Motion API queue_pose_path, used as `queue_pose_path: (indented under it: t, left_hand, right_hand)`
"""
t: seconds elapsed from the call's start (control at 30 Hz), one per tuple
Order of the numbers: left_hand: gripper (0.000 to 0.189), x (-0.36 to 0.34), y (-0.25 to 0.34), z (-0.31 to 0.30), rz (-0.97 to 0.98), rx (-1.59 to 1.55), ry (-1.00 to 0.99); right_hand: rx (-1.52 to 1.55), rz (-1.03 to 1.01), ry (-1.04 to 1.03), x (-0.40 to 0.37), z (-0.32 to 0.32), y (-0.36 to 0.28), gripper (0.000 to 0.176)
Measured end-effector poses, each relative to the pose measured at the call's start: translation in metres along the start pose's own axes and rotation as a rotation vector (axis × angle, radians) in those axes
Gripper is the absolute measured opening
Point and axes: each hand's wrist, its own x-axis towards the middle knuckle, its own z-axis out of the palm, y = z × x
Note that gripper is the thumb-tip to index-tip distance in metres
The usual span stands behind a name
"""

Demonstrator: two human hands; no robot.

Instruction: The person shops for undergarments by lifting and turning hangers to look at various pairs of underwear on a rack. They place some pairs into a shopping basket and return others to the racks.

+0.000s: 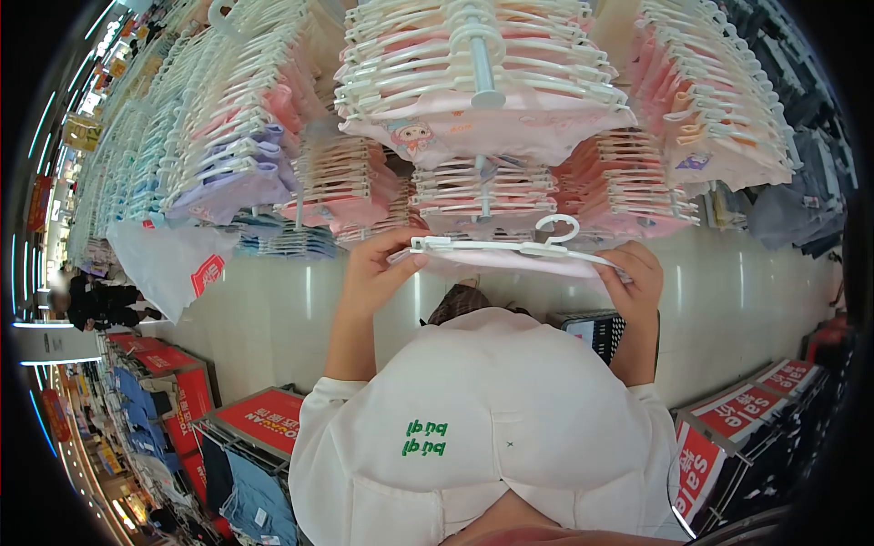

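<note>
A white plastic hanger [496, 246] is held level in front of my chest, its round hook pointing away from me. A pale pink garment [528, 261], which looks like small underpants, hangs from its clips. My left hand [375, 266] is closed on the hanger's left end, thumb and fingers pinching the clip and cloth. At the other end, my right hand [635, 278] grips the garment's edge by the clip. Just beyond is a rack of pink printed underpants [482, 123] on white hangers, strung along a metal peg [482, 64].
More hanging garments in pink [728, 150], lilac [232, 187] and blue crowd both sides. A white bag [173, 264] with a red mark hangs at the left. Red sign boards [259, 419] top clothing racks behind me. A dark basket [592, 332] stands on the floor.
</note>
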Motion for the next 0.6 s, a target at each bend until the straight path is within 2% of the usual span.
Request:
queue_pose_path:
  t: [0.07,0.2,0.37,0.5,0.6]
  left_hand:
    - [0.024,0.006,-0.001,-0.005,0.060,0.061,0.026]
    - [0.021,0.023,0.002,-0.008,0.063,0.023,0.094]
    - [0.018,0.046,0.028,-0.006,0.170,0.019,0.124]
    - [0.020,0.062,0.051,-0.002,0.263,-0.006,0.096]
    - [0.023,0.074,0.060,-0.006,0.251,-0.051,0.112]
  right_hand:
    - [-0.012,-0.005,0.018,0.004,0.003,-0.002,0.018]
    - [-0.075,0.000,0.024,0.019,0.005,-0.009,0.018]
    - [-0.174,-0.151,0.178,0.042,0.001,-0.006,0.020]
    - [-0.209,-0.209,0.200,0.075,-0.013,-0.014,0.023]
    - [-0.259,-0.260,0.182,0.102,-0.016,-0.021,0.023]
